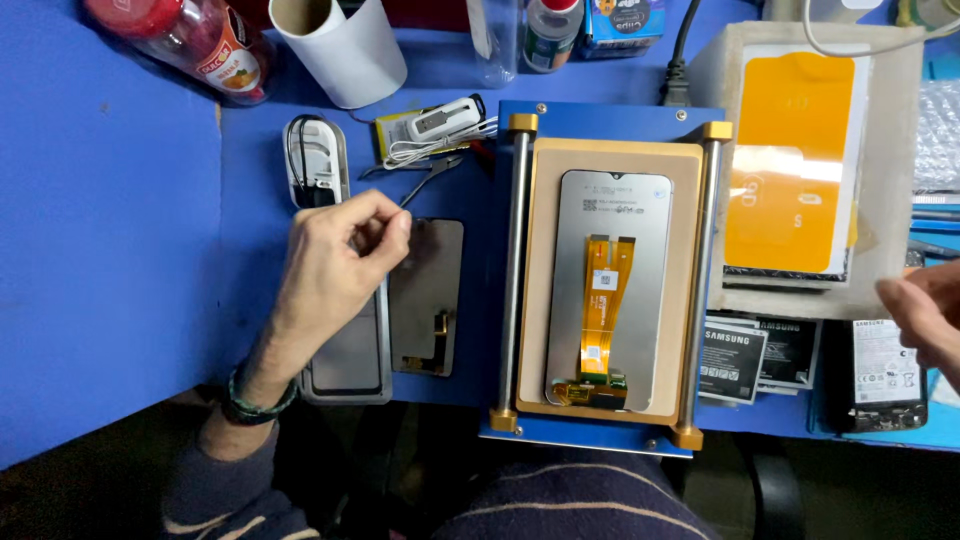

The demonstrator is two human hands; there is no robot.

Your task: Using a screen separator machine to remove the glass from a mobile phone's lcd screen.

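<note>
Our left hand (335, 265) pinches thin tweezers (425, 178) between thumb and forefinger, above a dark panel (430, 297) beside a phone frame (345, 365). Right of these, a screen (608, 290) lies face down on the heating plate (520, 280). Our right hand (928, 318) hangs at the right edge, its grip unclear.

Dark striped sleeve (215, 490), green beaded wristband (255, 400)
</note>
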